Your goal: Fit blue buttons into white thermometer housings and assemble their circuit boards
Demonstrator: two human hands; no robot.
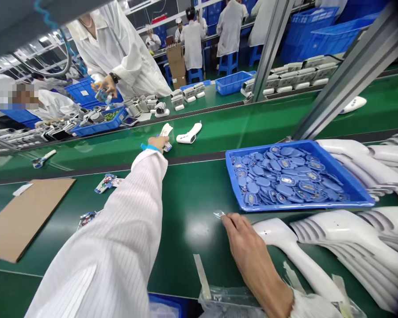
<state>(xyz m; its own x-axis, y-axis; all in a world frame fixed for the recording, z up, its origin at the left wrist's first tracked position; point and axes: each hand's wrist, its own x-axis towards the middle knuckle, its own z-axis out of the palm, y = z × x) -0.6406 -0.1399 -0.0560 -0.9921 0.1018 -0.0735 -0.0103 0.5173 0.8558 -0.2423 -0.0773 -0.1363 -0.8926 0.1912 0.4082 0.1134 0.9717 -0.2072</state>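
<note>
My left arm, in a white striped sleeve, reaches far out over the green conveyor belt (96, 148). My left hand (158, 142) is closed on a white handheld device (166, 131) with a blue trim. A second white device (189, 134) lies on the belt just right of it. My right hand (243, 240) rests on the near green table (189, 194), fingertips pinching a small clear part (218, 214). Right beside that hand lies a row of white curved plastic shells (321, 247).
A blue tray (234, 185) full of blue oval parts stands right of centre, white shells (354, 163) stacked behind it. A brown cardboard sheet (23, 216) lies at left. A person in a white coat (119, 48) works across the belt by blue bins (101, 126). Aluminium posts (348, 70) rise at right.
</note>
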